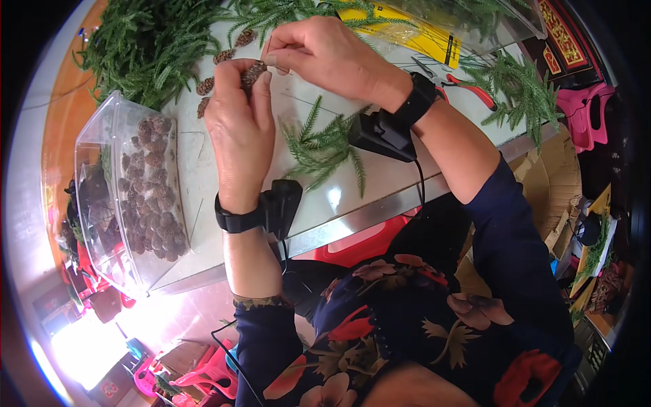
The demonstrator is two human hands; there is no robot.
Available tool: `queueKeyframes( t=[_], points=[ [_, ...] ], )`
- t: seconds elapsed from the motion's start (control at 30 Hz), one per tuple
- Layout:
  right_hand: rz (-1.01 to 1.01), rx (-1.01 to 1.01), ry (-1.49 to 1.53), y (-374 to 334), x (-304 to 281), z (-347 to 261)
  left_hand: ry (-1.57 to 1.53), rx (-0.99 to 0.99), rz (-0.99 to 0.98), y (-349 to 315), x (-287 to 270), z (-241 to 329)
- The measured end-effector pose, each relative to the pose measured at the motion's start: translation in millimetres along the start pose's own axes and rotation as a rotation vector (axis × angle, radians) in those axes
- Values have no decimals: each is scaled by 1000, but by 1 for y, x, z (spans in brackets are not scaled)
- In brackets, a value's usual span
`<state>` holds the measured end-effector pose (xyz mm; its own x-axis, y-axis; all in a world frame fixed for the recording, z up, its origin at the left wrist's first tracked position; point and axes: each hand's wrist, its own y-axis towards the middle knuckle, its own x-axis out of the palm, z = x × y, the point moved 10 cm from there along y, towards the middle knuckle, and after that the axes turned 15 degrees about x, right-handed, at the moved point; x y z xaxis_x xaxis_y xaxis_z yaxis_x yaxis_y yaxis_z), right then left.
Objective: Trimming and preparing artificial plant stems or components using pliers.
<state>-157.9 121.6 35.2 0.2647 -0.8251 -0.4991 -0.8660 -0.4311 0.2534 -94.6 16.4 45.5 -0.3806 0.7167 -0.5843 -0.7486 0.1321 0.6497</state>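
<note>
Between the thumb and fingers of my left hand (239,125) is a small brown pinecone (253,73). My right hand (332,61) is closed in a pinch at the top of this cone; whatever its fingertips grip is too small to make out. Several loose pinecones (205,86) lie on the white table (203,146) around my left hand. A sprig of artificial pine (322,149) rests on the table below my hands, between my two wrists.
At left stands a clear plastic bin (115,203) with many pinecones. Green pine branches (152,47) heap up behind it. Red-handled pliers (475,91) lie right of my right wrist, beside more greenery (512,95) and a yellow strip (434,44). A metal edge (339,227) borders the table.
</note>
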Motion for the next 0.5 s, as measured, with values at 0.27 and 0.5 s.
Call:
queueKeyframes(
  t=[0.27,0.5],
  points=[
    [215,-307,47,-15,-24,-31,-997,-599,69,-23,24,-39],
    [224,-519,-179,-27,-25,-50,-1272,-661,3,-27,37,-33]
  ],
)
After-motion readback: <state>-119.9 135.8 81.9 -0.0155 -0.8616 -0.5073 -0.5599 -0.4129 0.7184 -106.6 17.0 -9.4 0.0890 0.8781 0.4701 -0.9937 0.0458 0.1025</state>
